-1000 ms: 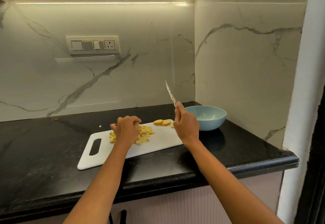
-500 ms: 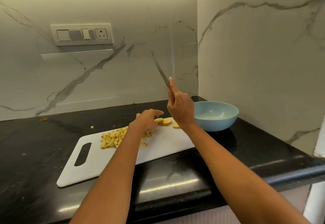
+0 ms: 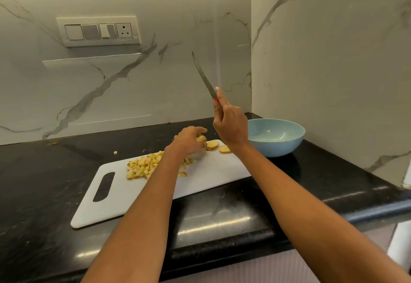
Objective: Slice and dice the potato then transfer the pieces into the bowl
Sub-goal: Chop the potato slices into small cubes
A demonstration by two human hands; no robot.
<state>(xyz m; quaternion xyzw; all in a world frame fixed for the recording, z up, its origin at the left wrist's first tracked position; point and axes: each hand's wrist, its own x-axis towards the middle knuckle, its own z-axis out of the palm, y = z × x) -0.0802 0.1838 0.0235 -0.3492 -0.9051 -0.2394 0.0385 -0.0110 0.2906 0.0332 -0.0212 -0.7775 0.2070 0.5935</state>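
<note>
A white cutting board [image 3: 200, 185] lies on the black counter. A heap of diced potato [image 3: 144, 167] sits on its middle. Two potato slices [image 3: 212, 145] lie at the board's far right corner. My left hand [image 3: 189, 141] reaches over that corner and pinches another potato slice [image 3: 201, 138] in its fingertips. My right hand [image 3: 230, 125] is raised above the board's right end, gripping a knife [image 3: 203, 76] with a red handle, blade pointing up and to the left. The light blue bowl [image 3: 275, 137] stands empty just right of the board.
Marble walls close the corner behind and to the right of the bowl. A switch panel [image 3: 99, 31] is on the back wall. One stray potato bit [image 3: 115, 152] lies on the black counter [image 3: 44, 182] behind the board. The counter's front edge runs below my arms.
My left hand left the diced heap, moved right to the slices and took hold of one. My right hand lifted the knife higher. The camera view shifted closer and downward.
</note>
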